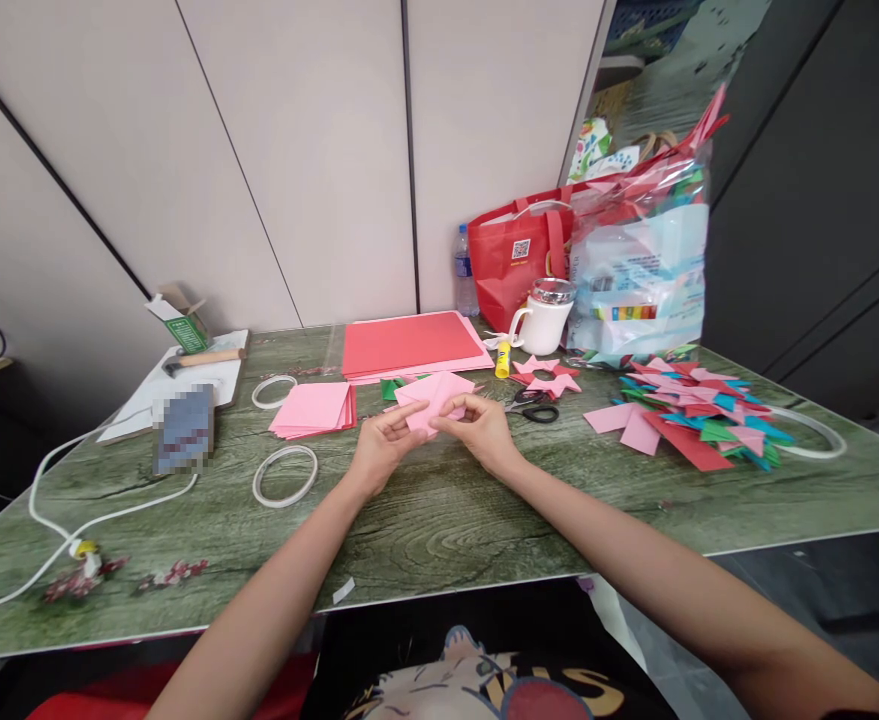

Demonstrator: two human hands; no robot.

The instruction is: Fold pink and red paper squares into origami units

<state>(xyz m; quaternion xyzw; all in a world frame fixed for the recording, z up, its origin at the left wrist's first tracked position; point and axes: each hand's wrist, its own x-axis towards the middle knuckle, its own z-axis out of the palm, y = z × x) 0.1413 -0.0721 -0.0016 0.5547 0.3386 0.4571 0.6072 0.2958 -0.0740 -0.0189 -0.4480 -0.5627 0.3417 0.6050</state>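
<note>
A partly folded sheet of pink paper (439, 391) is held up over the middle of the table between both hands. My left hand (386, 447) pinches its lower left side with thumb and fingers. At its right side, my right hand (482, 430) grips it between thumb and forefinger. Left of the hands lies a stack of pink and red paper squares (313, 409). Black-handled scissors (538, 411) rest just right of my right hand. Behind the held paper, a bit of green paper (392, 389) shows, partly hidden.
Red and pink sheets (413, 343) lie at the back, near a glue stick (503, 360) and a white mug (546, 318). Folded coloured pieces (709, 405) are heaped at right. Tape rolls (285, 477), a blurred phone (184, 428), a cable and a hammer (206, 360) sit at left.
</note>
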